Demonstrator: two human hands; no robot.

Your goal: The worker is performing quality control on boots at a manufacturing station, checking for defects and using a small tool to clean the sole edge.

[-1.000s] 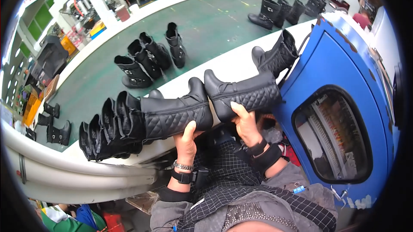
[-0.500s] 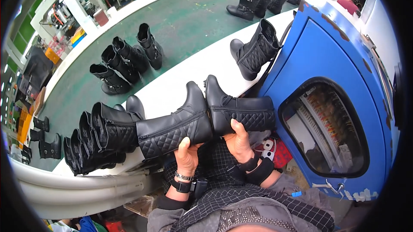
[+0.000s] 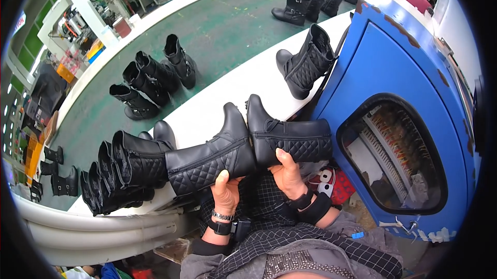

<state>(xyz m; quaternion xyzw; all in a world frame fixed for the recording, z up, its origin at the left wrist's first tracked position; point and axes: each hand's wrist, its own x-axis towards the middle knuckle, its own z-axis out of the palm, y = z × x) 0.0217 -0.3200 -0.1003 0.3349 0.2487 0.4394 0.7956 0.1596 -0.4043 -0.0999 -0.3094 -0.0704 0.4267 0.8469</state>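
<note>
I hold a pair of black boots sole to sole over the white ledge, lying sideways with quilted panels and side zippers towards me. My left hand point(image 3: 225, 192) is closed round the left boot point(image 3: 204, 150), its thumb pressed on the quilting by the heel. The right boot point(image 3: 295, 133) is gripped at its lower side by my right hand point(image 3: 288, 174), thumb on the quilted part. Their toes point away from me and the soles nearly touch. The fingers under both boots are mostly hidden.
Several more black boots point(image 3: 135, 162) stand packed at the ledge's left end. Another boot point(image 3: 305, 62) stands farther along the white ledge point(image 3: 217, 90). Buckled boots point(image 3: 139, 102) stand on the green belt point(image 3: 228, 35) beyond. A blue cabinet point(image 3: 357, 77) with a window borders my right.
Both hands keep their hold on the boots. The boots sit slightly lower in the picture, as the whole view shifts a little.
</note>
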